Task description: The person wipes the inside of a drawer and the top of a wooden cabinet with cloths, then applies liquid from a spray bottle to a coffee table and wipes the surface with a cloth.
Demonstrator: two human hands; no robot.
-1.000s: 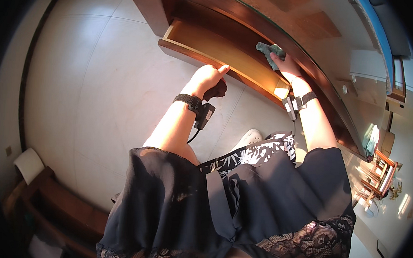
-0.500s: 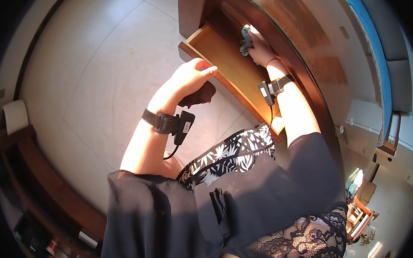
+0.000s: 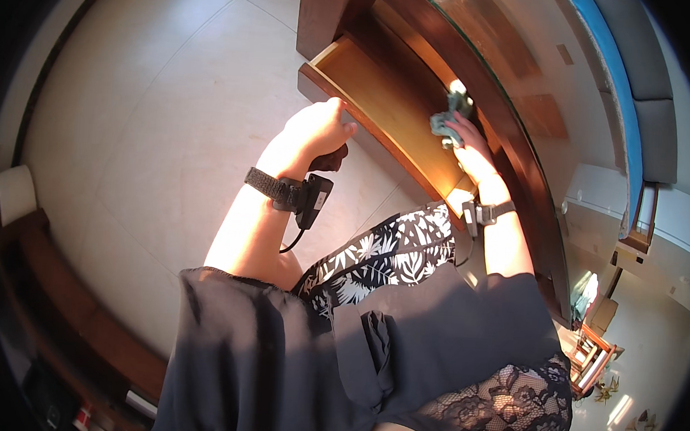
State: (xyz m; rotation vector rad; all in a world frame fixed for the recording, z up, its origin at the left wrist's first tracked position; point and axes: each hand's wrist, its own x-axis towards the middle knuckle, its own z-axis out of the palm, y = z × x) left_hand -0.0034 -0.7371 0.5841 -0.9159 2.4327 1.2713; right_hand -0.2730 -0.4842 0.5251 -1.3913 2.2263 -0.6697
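Note:
A wooden drawer stands pulled out from a dark brown cabinet. Inside it, toward the cabinet side, my right hand holds a crumpled grey-green cloth. The cloth bunches beyond my fingertips, and part of it catches sunlight. My left hand is closed, with the fingers curled in, just outside the drawer's front panel. A dark brown shape shows below that hand; I cannot tell what it is or whether my fingers hold it. Each wrist wears a black strap with a small cabled device.
The cabinet has a glass-covered top to the right. Pale floor tiles spread out on the left. A curved brown wooden piece of furniture sits at lower left. A grey seat with a blue edge is at far right.
My right hand and the cloth have moved nearer to me along the drawer, slightly to the right. My left hand has barely moved, staying by the drawer front.

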